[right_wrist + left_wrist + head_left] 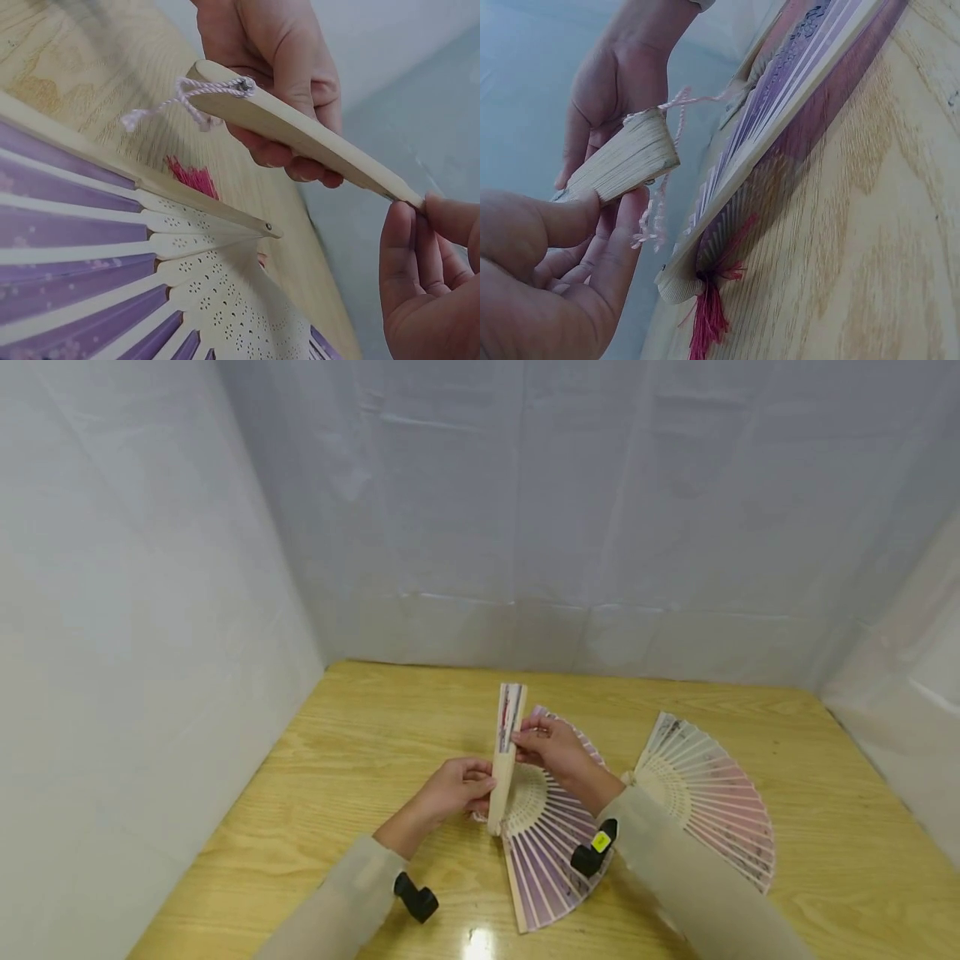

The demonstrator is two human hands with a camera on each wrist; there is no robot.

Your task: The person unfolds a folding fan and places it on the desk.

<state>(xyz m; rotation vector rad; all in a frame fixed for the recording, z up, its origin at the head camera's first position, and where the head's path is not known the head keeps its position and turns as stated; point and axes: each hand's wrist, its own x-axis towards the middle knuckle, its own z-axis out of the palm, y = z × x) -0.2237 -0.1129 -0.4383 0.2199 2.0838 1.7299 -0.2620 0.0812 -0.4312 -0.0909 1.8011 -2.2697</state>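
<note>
A folded wooden hand fan [501, 777] is held up between both hands, its sticks stacked together. My left hand [456, 789] grips it near the lower part, thumb on one side and fingers on the other. Higher up, my right hand [557, 747] pinches its edge with thumb and fingertips. A pale pink twisted cord [214, 90] hangs from the fan's pivot end. Below the hands lies a spread purple fan [555, 852] with pierced wooden ribs and a red tassel [709, 319]; the folded fan overlaps it in the head view.
To the right, a second spread fan [712, 793] in white and pink lies on the wooden table [360, 718], partly behind my right sleeve. White sheeting [487, 510] stands behind the table and along both sides.
</note>
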